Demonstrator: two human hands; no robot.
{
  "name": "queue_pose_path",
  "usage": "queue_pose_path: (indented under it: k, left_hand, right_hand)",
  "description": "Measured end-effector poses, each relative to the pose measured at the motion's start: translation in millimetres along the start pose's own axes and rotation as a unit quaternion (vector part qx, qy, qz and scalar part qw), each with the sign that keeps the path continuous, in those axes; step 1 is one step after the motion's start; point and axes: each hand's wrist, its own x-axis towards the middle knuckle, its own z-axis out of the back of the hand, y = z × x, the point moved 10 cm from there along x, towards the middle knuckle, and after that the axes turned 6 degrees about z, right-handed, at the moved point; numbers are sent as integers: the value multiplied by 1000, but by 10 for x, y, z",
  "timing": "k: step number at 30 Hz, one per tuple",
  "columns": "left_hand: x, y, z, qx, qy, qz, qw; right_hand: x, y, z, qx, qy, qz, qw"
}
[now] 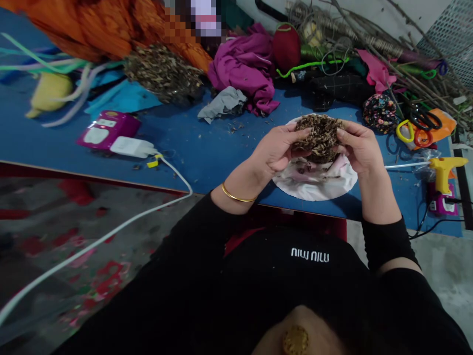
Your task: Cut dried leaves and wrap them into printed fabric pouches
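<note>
Between both hands I hold a clump of dried brown plant bits [318,135], tilted up over the table. My left hand [284,148] grips its left edge, thumb on the near face. On the opposite edge my right hand [356,143] pinches the clump with thumb and fingers. Under it lies a round white cloth [314,185] with dark crumbs scattered on it. A larger heap of the same dried material [162,74] sits farther back on the left. Some of the fingers are hidden behind the clump.
A yellow glue gun [445,170] stands at the right edge, with scissors [424,123] behind it. Purple cloth [242,64], orange cloth [88,29] and dry twigs [402,54] line the back. A white charger [133,147] trails its cable off the blue table [177,143].
</note>
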Motion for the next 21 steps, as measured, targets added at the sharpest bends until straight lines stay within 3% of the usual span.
queue_pose_path:
  k: [7,21]
  left_hand:
    - [10,21,28,-20,-17,-1,1000]
    - [-87,-267,6,10,-85,-114,990]
  right_hand:
    - [-10,14,30,-25,-22,10,999]
    - [-56,195,97,-129,-78,123,981]
